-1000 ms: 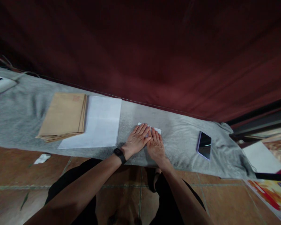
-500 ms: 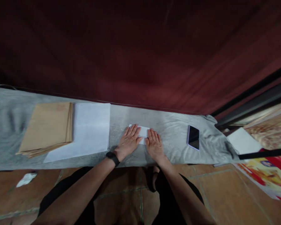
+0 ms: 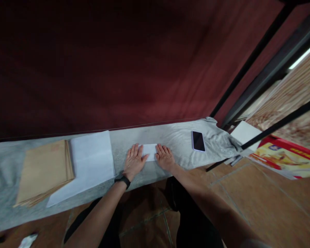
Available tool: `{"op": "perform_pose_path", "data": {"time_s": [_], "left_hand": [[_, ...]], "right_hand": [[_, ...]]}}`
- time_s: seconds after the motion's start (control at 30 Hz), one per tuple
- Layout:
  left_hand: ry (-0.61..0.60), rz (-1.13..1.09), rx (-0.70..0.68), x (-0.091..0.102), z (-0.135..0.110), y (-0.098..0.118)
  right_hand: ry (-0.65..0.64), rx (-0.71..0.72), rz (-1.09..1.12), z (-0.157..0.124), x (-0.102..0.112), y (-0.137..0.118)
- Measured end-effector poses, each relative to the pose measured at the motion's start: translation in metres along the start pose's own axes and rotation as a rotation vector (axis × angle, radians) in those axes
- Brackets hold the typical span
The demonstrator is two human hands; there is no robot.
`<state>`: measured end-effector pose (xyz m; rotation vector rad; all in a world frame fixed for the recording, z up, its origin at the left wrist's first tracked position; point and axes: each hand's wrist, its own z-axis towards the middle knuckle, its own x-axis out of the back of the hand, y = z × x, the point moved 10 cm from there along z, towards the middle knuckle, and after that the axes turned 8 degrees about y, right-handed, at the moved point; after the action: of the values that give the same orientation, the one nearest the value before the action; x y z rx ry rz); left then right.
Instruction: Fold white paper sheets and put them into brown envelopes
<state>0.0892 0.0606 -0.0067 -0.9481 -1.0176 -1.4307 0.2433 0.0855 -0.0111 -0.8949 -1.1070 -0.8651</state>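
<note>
A small white piece of paper (image 3: pixel 150 151), seemingly folded, lies flat on the grey cloth (image 3: pixel 155 174) between my hands. My left hand (image 3: pixel 134 162), with a black band on its wrist, rests palm down on the paper's left end, fingers stretched out. On the right end lies my right hand (image 3: pixel 165 157), also flat, its fingers pointing away from me. Neither hand grips anything. Left of them, large white sheets (image 3: pixel 94 165) lie partly under a stack of brown paper envelopes or folders (image 3: pixel 46 168).
A phone (image 3: pixel 198 141) lies on the cloth to the right. Behind the narrow surface hangs a dark red cloth (image 3: pixel 134 86). Black bars (image 3: pixel 281 124) and a red and yellow box (image 3: pixel 289 158) stand at the right, above a tiled floor (image 3: pixel 237 193).
The camera view has tilted and turned to the right. My hands have moved slightly apart, showing more of the small paper between them.
</note>
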Motion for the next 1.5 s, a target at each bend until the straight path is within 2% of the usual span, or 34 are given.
{"op": "perform_pose_path", "data": {"time_s": [0.1,0.2,0.3,0.37,0.5,0.67,0.77,0.9,1.07,1.23,1.3,1.5], "left_hand": [[-0.005,0.004,0.004,0.000,0.001,0.000],[-0.006,-0.005,-0.005,0.000,0.001,-0.001],[-0.006,-0.009,-0.025,0.001,0.001,0.001],[-0.001,-0.011,-0.029,0.002,0.001,0.001],[0.006,-0.021,-0.015,0.002,0.000,-0.001],[0.025,-0.003,0.005,0.000,-0.002,-0.003],[0.005,0.024,0.069,-0.005,-0.003,-0.008],[-0.048,0.032,0.118,-0.010,-0.002,-0.009],[-0.067,0.009,0.120,-0.011,-0.002,-0.010],[-0.033,-0.063,0.103,-0.010,-0.003,-0.014],[-0.015,-0.106,0.098,-0.009,-0.003,-0.015],[0.030,-0.286,0.136,0.001,0.004,-0.023]], "right_hand": [[0.003,-0.038,0.033,0.004,0.008,-0.004],[0.088,-0.047,0.108,0.004,0.017,-0.021],[0.091,0.056,0.191,-0.001,0.009,-0.048],[0.063,0.066,0.192,-0.005,0.000,-0.051],[0.055,-0.021,0.152,-0.004,-0.003,-0.026],[0.053,-0.083,0.140,0.019,0.006,-0.004],[0.040,-0.113,0.138,0.032,0.006,-0.004],[0.034,-0.058,0.119,0.041,0.001,-0.015],[-0.001,-0.029,0.107,0.046,0.003,-0.017],[-0.017,-0.080,0.116,0.052,0.005,-0.008],[0.014,-0.114,0.159,0.053,0.004,-0.002],[0.116,-0.170,0.492,0.057,0.002,0.017]]}}
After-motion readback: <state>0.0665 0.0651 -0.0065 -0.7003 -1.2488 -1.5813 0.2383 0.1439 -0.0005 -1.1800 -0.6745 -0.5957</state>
